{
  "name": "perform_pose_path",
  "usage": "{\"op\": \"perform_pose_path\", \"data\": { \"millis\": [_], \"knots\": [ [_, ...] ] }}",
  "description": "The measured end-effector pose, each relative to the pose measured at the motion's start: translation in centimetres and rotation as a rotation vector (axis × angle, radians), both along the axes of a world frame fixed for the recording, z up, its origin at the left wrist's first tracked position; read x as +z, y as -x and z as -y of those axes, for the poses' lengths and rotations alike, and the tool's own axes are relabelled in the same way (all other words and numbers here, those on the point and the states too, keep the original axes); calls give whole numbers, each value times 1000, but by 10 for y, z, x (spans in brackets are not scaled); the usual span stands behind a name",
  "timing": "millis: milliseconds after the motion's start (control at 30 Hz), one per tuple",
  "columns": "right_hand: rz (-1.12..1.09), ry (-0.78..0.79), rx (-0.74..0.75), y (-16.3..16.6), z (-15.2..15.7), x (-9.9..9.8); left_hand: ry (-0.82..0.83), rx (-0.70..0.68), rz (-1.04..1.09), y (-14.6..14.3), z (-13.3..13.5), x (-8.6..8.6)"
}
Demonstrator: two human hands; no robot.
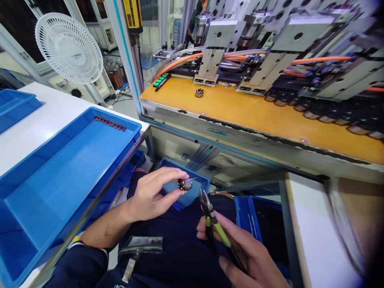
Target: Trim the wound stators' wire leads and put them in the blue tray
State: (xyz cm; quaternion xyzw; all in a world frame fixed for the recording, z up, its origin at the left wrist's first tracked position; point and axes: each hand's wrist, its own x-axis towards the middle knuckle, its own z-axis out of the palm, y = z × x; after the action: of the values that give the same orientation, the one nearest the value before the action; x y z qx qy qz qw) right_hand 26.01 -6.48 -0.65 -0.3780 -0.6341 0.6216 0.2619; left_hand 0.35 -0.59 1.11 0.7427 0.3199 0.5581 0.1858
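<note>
My left hand (153, 194) pinches a small wound coil part (185, 184) between thumb and fingertips, a thin wire sticking out of it. My right hand (244, 252) grips a pair of side cutters (213, 222) with yellow-green handles, jaws pointing up just below and right of the coil. Both hands hover over my lap in dark trousers. A small blue bin (196, 186) sits behind the coil.
A large blue tray (60, 172) on the white table at left holds a row of small dark parts (109, 123). An orange machine bed (270, 114) with one loose coil (199, 92) runs ahead. A white fan (69, 48) stands far left. Blue bins (249, 214) lie below right.
</note>
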Motion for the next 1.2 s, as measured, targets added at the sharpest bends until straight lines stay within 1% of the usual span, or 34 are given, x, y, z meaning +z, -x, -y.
{"op": "perform_pose_path", "data": {
  "millis": [67, 133, 267, 367, 500, 667, 767, 900, 1000, 1200],
  "knots": [
    [-10, -6, 2, 0, 0, -2, -39, 49, -53, 1, 0, 3],
    [-15, -4, 0, 0, 0, -2, -63, 71, -47, 2, -1, 5],
    [-21, 12, -7, 2, 1, -2, -58, 71, -2, 2, -2, 4],
    [-49, 41, -18, 4, 3, -2, -68, 55, -13, 2, -2, 3],
    [-79, 86, -20, 6, 6, -2, -112, 62, -92, 2, 0, 2],
    [-74, 88, -5, 7, 4, 2, -182, 99, -215, 2, 1, 0],
    [-71, 88, 19, 8, 2, 5, -215, 82, -175, 2, 1, -1],
    [-83, 76, 17, 11, 1, 7, -185, 12, -76, 1, 1, -1],
    [-101, 82, -1, 14, 0, 10, -144, -6, -63, 1, 1, 0],
    [-124, 110, -35, 18, -2, 15, -123, -14, -41, 0, 3, -1]
  ]
}}
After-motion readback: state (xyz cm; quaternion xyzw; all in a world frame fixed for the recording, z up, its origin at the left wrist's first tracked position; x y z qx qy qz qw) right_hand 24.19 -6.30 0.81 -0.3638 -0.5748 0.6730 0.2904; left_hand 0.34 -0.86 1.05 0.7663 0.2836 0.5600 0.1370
